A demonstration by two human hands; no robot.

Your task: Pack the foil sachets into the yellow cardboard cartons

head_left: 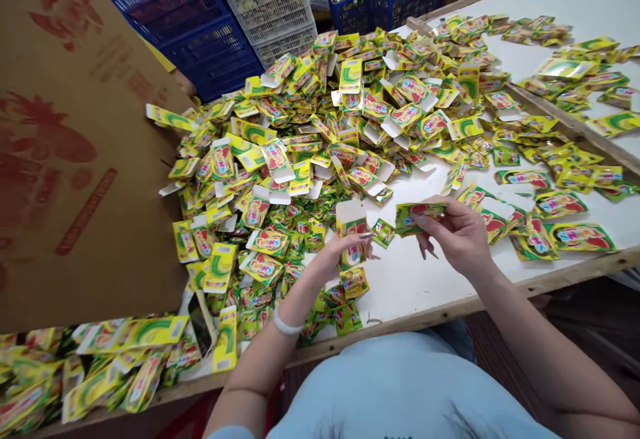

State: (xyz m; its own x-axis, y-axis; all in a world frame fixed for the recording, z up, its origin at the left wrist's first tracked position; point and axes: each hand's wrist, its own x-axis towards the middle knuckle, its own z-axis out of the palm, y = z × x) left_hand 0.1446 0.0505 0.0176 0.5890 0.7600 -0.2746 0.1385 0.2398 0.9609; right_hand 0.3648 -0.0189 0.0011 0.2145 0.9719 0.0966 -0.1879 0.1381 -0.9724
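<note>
My left hand (341,252) has its fingers around a small yellow-green printed box (352,215) whose white top flap stands up. Part of the box is covered by the fingers. In my right hand (463,235), thumb and fingers pinch a thin stack of flat printed cartons (413,215), with the other fingertips pointing down. Between the two hands, a small green sachet (383,233) lies on the white table (400,285). Below the left hand are a yellow sachet (355,282) and several green sachets (349,319).
A large pile of small boxes (350,77) covers the table's far side. A big brown cardboard carton (135,239) stands at left, near a phone (201,324). Flat cartons (580,236) lie at right by a wooden strip (600,140). Blue crates (215,59) are stacked behind.
</note>
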